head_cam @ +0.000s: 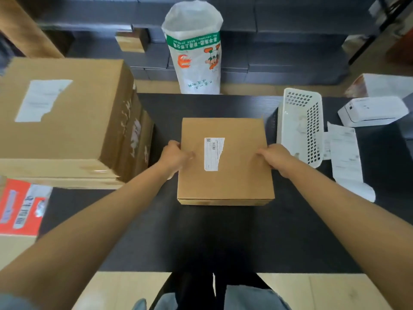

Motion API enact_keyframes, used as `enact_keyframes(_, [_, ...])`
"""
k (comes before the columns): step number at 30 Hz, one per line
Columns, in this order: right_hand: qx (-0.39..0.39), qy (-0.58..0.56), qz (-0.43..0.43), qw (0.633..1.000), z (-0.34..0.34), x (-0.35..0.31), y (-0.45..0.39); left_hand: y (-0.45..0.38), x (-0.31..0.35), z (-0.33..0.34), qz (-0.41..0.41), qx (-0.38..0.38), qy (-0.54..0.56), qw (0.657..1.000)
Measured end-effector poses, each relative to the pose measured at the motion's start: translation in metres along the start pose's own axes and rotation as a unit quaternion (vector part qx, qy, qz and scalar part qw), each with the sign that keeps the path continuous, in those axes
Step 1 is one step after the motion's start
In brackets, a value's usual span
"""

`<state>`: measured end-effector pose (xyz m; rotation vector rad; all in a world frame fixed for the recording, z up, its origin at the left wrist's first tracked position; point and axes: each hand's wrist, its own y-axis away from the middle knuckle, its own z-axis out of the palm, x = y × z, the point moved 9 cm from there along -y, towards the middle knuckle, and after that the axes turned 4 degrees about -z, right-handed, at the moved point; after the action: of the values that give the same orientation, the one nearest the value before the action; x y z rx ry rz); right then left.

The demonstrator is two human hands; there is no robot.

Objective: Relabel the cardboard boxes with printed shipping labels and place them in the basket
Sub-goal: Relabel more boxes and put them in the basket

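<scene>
On the dark counter (223,231), the flat box (225,162) lies between both hands, left hand (175,156) and right hand (276,158) gripping its opposite side edges, basket (300,126) just beside the right.

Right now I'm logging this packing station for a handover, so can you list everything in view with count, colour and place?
small box: one, brown, centre of the table, torn white label on top
table: one, black, under everything
big boxes: a stack, brown, left side, torn white label on top
basket: one, white, right of the small box
printer: one, white, far right
printed labels: a strip, white, in front of the printer
sack: one, white with green band, behind the table
red packet: one, near left edge
left hand: on the small box's left edge
right hand: on its right edge
</scene>
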<state>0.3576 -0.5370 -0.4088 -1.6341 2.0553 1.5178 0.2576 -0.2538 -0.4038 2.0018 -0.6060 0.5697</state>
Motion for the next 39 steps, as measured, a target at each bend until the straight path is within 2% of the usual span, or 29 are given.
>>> enact_keyframes(10, [-0.007, 0.008, 0.016, 1.000, 0.001, 0.026, -0.016, -0.012, -0.011, 0.025, 0.011, 0.025, 0.000, 1.000])
enact_keyframes(13, [0.031, 0.115, -0.018, 0.993, 0.000, 0.011, -0.016, -0.013, -0.016, 0.026, 0.021, 0.016, 0.012, 1.000])
enact_keyframes(15, [0.063, 0.287, -0.079, 0.953, 0.003, -0.011, -0.013, -0.012, -0.019, 0.026, 0.021, 0.018, 0.018, 0.999])
enact_keyframes(17, [0.112, 0.414, -0.187, 0.884, 0.010, -0.043, -0.004, -0.012, -0.021, 0.027, 0.014, 0.017, 0.017, 1.000])
enact_keyframes(18, [0.123, 0.422, -0.251, 0.862, 0.017, -0.058, 0.001, -0.012, -0.022, 0.028, 0.013, 0.015, 0.015, 1.000])
enact_keyframes(19, [0.112, 0.400, -0.299, 0.859, 0.027, -0.069, 0.004, -0.013, -0.021, 0.027, 0.012, 0.014, 0.014, 1.000])
enact_keyframes(21, [0.060, 0.312, -0.328, 0.890, 0.044, -0.076, 0.005, -0.014, -0.020, 0.026, 0.004, 0.014, 0.013, 1.000])
enact_keyframes(24, [0.031, 0.233, -0.284, 0.930, 0.059, -0.073, 0.000, -0.012, -0.017, 0.025, -0.002, 0.029, 0.006, 1.000])
enact_keyframes(29, [0.060, 0.219, -0.270, 0.936, 0.060, -0.076, -0.004, -0.003, -0.001, 0.028, 0.068, 0.043, -0.080, 0.993])
enact_keyframes(34, [0.054, 0.231, -0.265, 0.935, 0.059, -0.078, -0.006, 0.009, 0.012, 0.039, 0.163, 0.044, -0.229, 0.959])
enact_keyframes(39, [0.061, 0.250, -0.268, 0.929, 0.059, -0.082, -0.008, 0.011, 0.003, 0.044, 0.180, 0.034, -0.278, 0.943])
